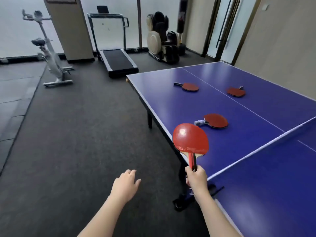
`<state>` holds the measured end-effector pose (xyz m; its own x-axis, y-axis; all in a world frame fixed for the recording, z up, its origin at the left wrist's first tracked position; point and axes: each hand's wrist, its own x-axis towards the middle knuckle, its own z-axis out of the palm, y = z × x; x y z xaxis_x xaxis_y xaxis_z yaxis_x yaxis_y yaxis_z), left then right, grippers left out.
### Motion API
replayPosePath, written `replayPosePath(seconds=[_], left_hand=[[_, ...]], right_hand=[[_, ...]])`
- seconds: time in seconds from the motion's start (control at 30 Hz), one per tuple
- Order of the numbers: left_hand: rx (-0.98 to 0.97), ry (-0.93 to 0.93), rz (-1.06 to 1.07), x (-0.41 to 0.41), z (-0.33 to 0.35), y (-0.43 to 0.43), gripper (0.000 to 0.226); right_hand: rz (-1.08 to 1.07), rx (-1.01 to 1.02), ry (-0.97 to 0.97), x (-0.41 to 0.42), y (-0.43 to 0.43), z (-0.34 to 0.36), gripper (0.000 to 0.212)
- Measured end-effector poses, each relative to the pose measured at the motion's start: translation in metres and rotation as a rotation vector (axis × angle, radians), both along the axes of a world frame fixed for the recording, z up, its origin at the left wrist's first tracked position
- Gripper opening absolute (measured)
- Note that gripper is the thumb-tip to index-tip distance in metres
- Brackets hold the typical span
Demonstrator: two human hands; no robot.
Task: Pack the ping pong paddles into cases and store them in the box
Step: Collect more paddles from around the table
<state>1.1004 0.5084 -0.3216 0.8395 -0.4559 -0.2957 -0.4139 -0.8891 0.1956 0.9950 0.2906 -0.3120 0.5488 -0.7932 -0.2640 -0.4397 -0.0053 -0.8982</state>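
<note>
My right hand (196, 179) grips the handle of a red ping pong paddle (190, 139), blade up, held over the near edge of the blue table (171, 93). My left hand (125, 184) hovers over the floor with relaxed fingers and holds nothing. Three more red paddles lie flat on the table: one close by (215, 120), one at the far left (189, 86), one at the far right beyond the white centre line (236, 91). No case or box is in view.
The net (266, 142) crosses the table at right. Dark table legs and a net clamp (181, 200) stand below my right arm. An exercise bike (49, 53), a treadmill (114, 60) and a massage chair (162, 38) line the far wall. Dark carpet lies to the left.
</note>
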Motion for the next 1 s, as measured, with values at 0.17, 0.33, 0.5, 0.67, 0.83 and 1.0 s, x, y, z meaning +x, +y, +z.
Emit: replayPosePath(seconds=[0.17,0.33,0.5,0.67,0.83,1.0], left_hand=[[0.041,0.050,-0.064,0.055,-0.015,0.037,0.053],[0.021,0.068,-0.086,0.111,-0.024,0.044,0.053],[0.006,0.057,-0.096,0.177,-0.031,0.024,0.052],[-0.011,0.039,-0.114,0.257,-0.027,-0.019,0.051],[-0.033,0.024,-0.142,0.332,-0.018,-0.071,0.051],[-0.056,0.012,-0.161,0.408,-0.013,-0.105,0.050]], right_hand=[[-0.016,0.059,0.016,0.051,0.040,-0.006,0.017],[-0.053,0.091,0.049,0.091,0.053,-0.016,0.015],[-0.055,0.068,0.069,0.151,0.041,-0.026,0.018],[-0.016,0.044,0.073,0.230,0.012,-0.033,0.019],[0.023,0.050,0.085,0.307,-0.025,-0.033,0.016],[0.015,0.046,0.096,0.377,-0.056,-0.035,0.011]])
